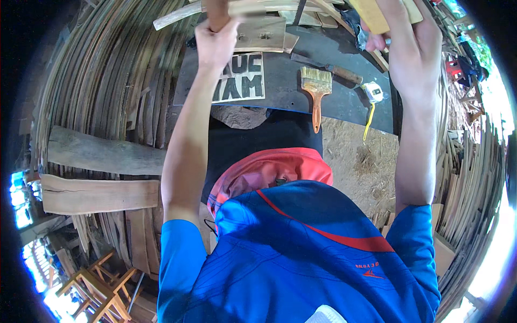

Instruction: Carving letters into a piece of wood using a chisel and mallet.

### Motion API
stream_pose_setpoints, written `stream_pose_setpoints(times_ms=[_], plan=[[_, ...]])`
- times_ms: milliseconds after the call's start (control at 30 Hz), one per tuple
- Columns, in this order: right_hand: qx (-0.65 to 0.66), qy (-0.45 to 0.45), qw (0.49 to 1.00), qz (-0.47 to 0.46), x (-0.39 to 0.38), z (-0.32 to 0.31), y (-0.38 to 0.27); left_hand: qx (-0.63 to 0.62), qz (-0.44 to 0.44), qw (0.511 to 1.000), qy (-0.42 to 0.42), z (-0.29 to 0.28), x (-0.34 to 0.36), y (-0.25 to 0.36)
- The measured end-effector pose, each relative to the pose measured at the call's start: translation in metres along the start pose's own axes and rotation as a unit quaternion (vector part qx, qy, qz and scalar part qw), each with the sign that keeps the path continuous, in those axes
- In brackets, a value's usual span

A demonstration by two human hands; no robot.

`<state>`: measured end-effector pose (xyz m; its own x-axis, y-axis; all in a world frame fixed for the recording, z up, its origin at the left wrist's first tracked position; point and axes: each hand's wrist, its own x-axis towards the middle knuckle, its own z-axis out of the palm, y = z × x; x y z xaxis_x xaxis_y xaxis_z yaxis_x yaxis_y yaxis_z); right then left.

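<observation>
Setting: woodshop seen from above, bent wood strips (107, 70) stacked round the rim from 9 to 12 o'clock and again at 3 o'clock; a dark bench (334, 70) lies ahead, bare chipboard (361, 167) nearer.
Near: blue shirt (301, 253) fills 6 o'clock; wooden stools (99, 290) at 8 o'clock; two planks (99, 172) at 9 o'clock.
Middle: brush (316, 89) lies on the bench just right of centre, handle toward the person; tape measure (372, 92) at 1 o'clock, yellow tape pulled out; stencil board (242, 78) beside the left forearm.
Left hand (215, 43): at 11 o'clock, raised, fist closed round a wooden piece (218, 13) that runs out of the top edge.
Right hand (409, 48): at 1 o'clock, raised, fingers wrapped on a pale wood block (371, 13) at the top edge.
Far: flat wood offcuts (264, 32) lie on the bench between the hands.
</observation>
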<state>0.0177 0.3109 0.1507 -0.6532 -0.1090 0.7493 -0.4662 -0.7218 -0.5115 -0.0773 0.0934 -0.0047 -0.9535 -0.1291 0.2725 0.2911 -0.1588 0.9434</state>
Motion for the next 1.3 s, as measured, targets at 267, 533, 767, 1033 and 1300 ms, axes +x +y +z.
stream_pose_setpoints(times_ms=[267,533,767,1033,1300], plan=[[-0.624,0.142,0.762,0.099,-0.024,0.001,-0.009,-0.007,0.030,0.999,-0.008,-0.010,0.005,0.016],[-0.576,0.047,0.800,0.161,-0.018,0.003,-0.012,-0.095,-0.030,0.995,0.026,-0.021,0.009,-0.006],[-0.587,0.055,0.787,0.182,-0.017,0.005,-0.011,-0.075,-0.007,0.997,-0.027,-0.012,-0.002,0.008],[-0.562,0.040,0.805,0.183,-0.005,0.020,-0.014,-0.092,-0.024,0.995,0.010,-0.013,-0.002,0.014],[-0.570,0.059,0.795,0.200,-0.005,0.015,-0.005,-0.061,-0.042,0.997,-0.005,-0.013,-0.002,0.015]])
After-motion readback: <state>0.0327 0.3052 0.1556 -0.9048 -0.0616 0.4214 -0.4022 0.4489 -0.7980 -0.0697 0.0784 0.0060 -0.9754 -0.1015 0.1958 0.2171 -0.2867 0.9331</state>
